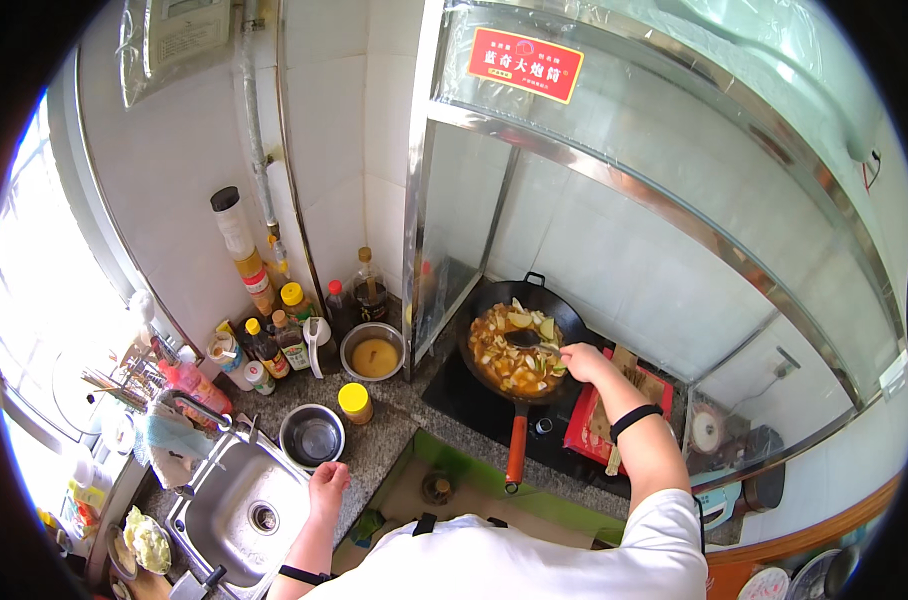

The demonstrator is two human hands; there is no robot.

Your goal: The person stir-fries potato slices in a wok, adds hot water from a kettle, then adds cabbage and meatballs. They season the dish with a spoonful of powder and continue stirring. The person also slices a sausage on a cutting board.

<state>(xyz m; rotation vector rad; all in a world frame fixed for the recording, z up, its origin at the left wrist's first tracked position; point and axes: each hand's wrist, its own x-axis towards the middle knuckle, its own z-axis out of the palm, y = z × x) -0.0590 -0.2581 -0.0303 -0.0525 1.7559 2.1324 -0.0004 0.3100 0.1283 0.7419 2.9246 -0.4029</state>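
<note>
My right hand (587, 364) is shut on the handle of a cooking ladle (524, 338), whose dark head rests in the food. A black wok (566, 315) with a red-brown handle (517, 446) stands on the black cooktop (443, 382). In it lies a saucy stew (518, 367) with pale slices and bits of green. My left hand (328, 487) hovers by the sink's edge with its fingers curled in, nothing visible in them. Just beyond it is a steel bowl (311, 436) on the granite counter (371, 450). A yellow-lidded jar (355, 403) stands beside that bowl.
A metal bowl of yellowish liquid (375, 357) sits by the glass-and-metal enclosure (416, 247). Sauce bottles (270, 349) crowd the corner. The steel sink (236, 525) is at left, with cabbage (148, 541) beyond. A red box (593, 431) lies right of the wok.
</note>
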